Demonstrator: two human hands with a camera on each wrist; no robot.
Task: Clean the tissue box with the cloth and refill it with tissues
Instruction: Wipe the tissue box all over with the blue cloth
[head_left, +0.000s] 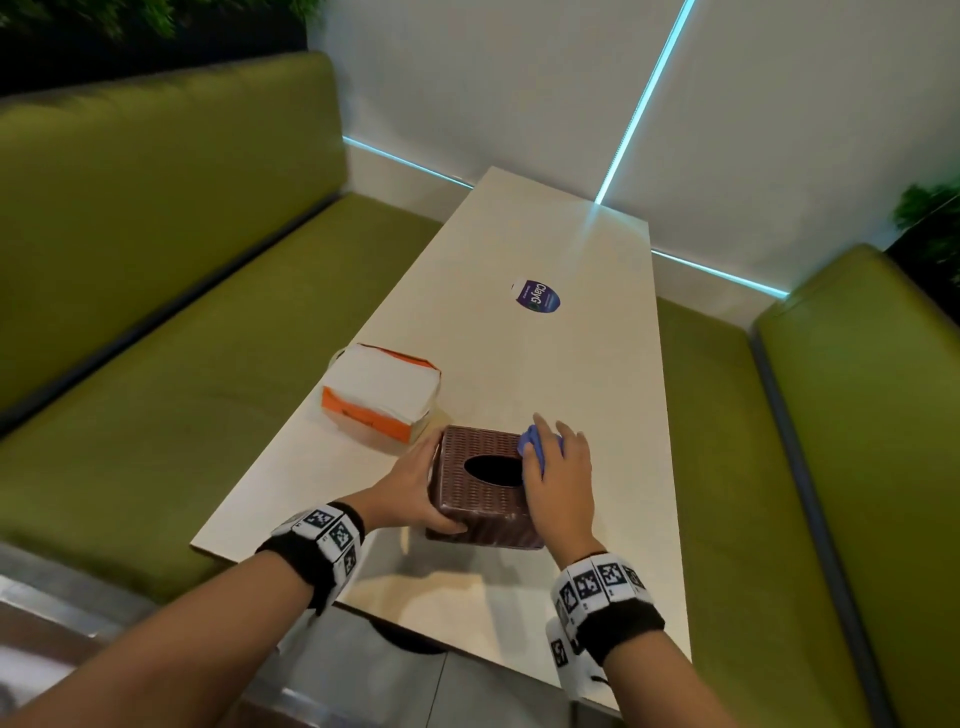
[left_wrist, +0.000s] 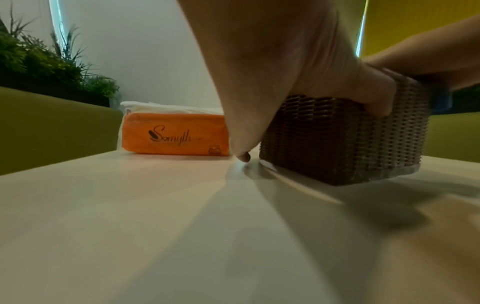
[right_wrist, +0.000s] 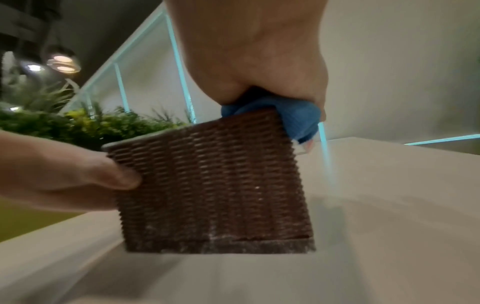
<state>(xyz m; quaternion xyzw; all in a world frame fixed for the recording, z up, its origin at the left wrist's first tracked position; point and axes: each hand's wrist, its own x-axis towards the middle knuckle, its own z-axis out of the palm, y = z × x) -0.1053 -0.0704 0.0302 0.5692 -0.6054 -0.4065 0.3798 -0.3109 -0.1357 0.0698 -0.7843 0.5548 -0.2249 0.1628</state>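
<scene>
- We see two green benches (head_left: 171, 291) on either side of a long pale worktop (head_left: 545, 249).
- On the worktop lies an orange and white tissue pack (head_left: 379, 397), near the left edge.
- Just beside the pack stands the brown woven tissue box (head_left: 480, 486), with a dark oval hole on top.
- Our left hand (head_left: 410, 486) grips the box's left side, fingers curled round it.
- Our right hand (head_left: 558, 480) presses the small blue cloth (head_left: 535, 449) on the box's top right edge, fingers bent over the cloth.
</scene>
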